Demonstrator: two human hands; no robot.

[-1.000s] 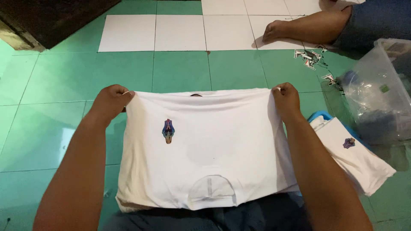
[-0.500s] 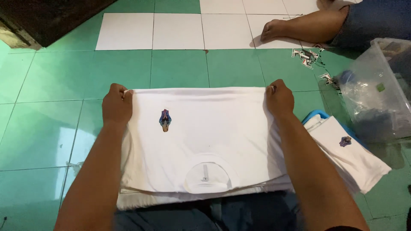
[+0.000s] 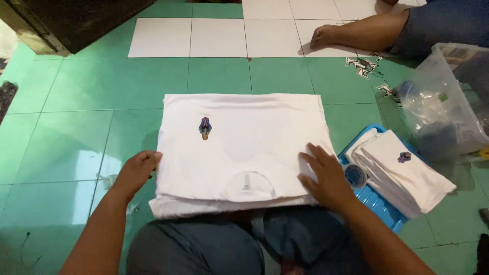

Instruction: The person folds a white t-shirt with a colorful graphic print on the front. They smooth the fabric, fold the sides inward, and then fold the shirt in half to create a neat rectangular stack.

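Note:
A white T-shirt (image 3: pixel 244 147) with a small blue emblem lies folded flat on the green tiled floor in front of my knees, collar toward me. My left hand (image 3: pixel 136 170) rests at its near left edge, fingers curled against the cloth. My right hand (image 3: pixel 326 175) lies flat with spread fingers on the shirt's near right corner. Neither hand grips anything.
A stack of folded white shirts (image 3: pixel 402 170) sits on a blue tray (image 3: pixel 379 203) to my right. A clear plastic bag (image 3: pixel 440 102) stands at the far right, with small paper tags (image 3: pixel 364 66) near it. Another person's leg and foot (image 3: pixel 356 33) lie at the top right. A dark cabinet (image 3: pixel 71 20) is at the top left.
Both hands let go of the shirt's far corners and drew back to its near edge. The shirt now lies flat on the floor.

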